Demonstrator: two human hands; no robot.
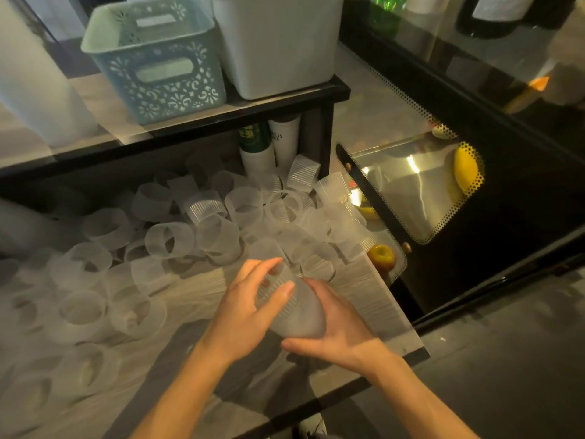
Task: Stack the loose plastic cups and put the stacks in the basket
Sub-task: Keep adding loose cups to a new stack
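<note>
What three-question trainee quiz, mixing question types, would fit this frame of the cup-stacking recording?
1. True or false: the pale blue perforated plastic basket sits on the black shelf above the loose frosted ribbed plastic cups.
2. Multiple choice: the frosted cup stack is held by A) the left hand only, B) the right hand only, C) both hands.
3. Short answer: what stands to the right of the basket on the same shelf?

Key:
1. True.
2. C.
3. A plain white plastic bin.
</note>
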